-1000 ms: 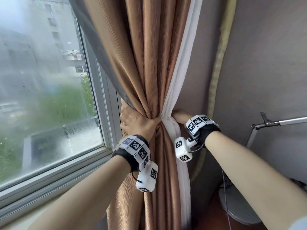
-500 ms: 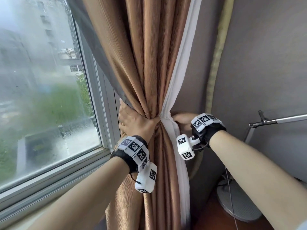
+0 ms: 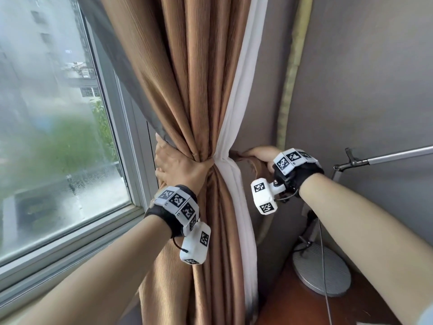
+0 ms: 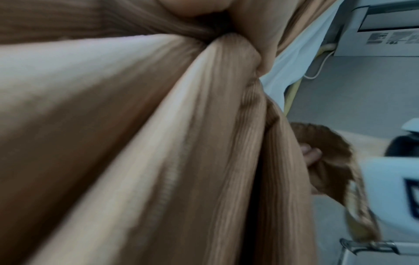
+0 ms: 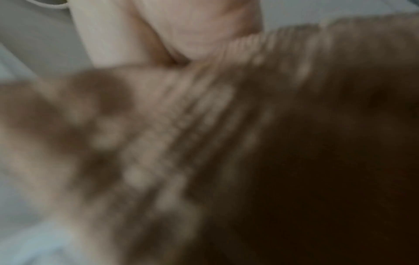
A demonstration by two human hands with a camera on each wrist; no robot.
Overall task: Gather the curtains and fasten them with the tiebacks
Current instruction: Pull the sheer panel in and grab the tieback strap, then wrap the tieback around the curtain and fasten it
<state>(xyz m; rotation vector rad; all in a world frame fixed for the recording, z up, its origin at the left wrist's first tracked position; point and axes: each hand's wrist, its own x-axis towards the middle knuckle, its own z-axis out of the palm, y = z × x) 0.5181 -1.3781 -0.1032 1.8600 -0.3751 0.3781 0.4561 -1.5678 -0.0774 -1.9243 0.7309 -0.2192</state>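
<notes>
Fingers (image 3: 161,148) of the left hand (image 3: 180,164) are clenched around the gathered curtain (image 3: 187,90). At three o'clock, the tieback (image 4: 335,156) is gripped by the right hand (image 3: 262,156), wrist level.

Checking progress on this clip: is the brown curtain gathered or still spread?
Gathered. The left hand grips the brown curtain into a tight waist, folds fanning above and below. The tieback is not yet around it.

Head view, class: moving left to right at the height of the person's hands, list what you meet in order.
Window → left hand → brown curtain → white curtain → tieback → right hand → lamp arm.
</notes>
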